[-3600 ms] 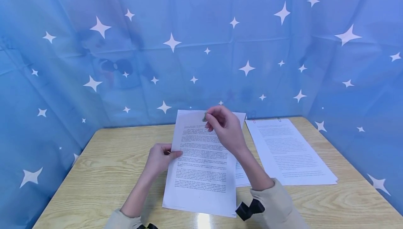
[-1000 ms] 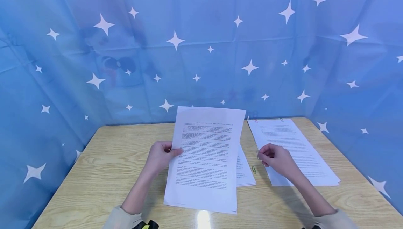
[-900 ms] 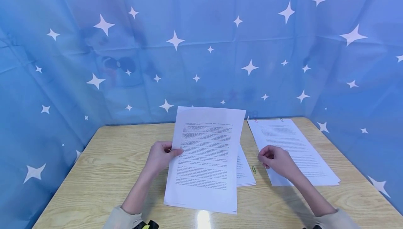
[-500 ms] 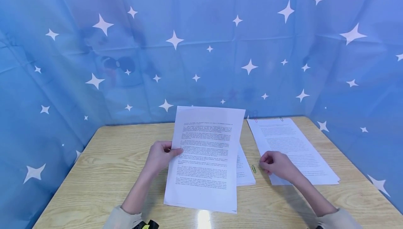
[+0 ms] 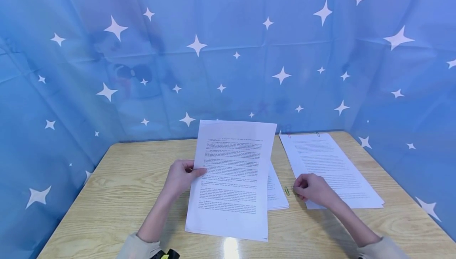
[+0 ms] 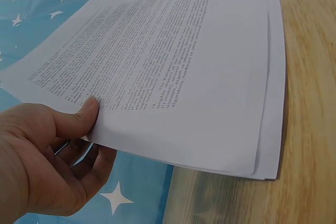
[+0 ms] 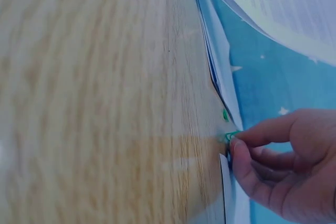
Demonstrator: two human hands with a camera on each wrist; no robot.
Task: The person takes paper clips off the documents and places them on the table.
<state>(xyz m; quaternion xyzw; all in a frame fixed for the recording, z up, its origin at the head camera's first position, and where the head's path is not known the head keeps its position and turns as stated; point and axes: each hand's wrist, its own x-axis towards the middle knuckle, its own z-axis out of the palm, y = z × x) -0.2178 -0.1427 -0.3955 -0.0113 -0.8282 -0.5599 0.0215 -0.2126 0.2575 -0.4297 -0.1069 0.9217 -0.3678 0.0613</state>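
My left hand point(image 5: 182, 178) grips several printed sheets point(image 5: 228, 227) at their left edge, thumb on the front. The sheets stand tilted up, and the left wrist view shows their near edges slightly out of line. My right hand point(image 5: 313, 188) is low over the table beside the right-hand stack. Its thumb and forefinger pinch a green paper clip point(image 7: 230, 136), seen in the right wrist view and hidden by the fingers in the head view. Another green paper clip point(image 5: 287, 191) lies on the table just left of these fingertips.
A stack of printed paper point(image 5: 335, 172) lies at the right, with a red clip point(image 5: 289, 135) and a dark green clip point(image 5: 318, 134) on its far edge. More sheets point(image 5: 276, 191) lie partly behind the held ones. A blue star-patterned curtain point(image 5: 228, 73) surrounds the wooden table point(image 5: 124, 191).
My right hand has moved from the top of the held sheets to the table at the right, then sunk slightly over the last second. My left hand keeps its grip on the sheets.
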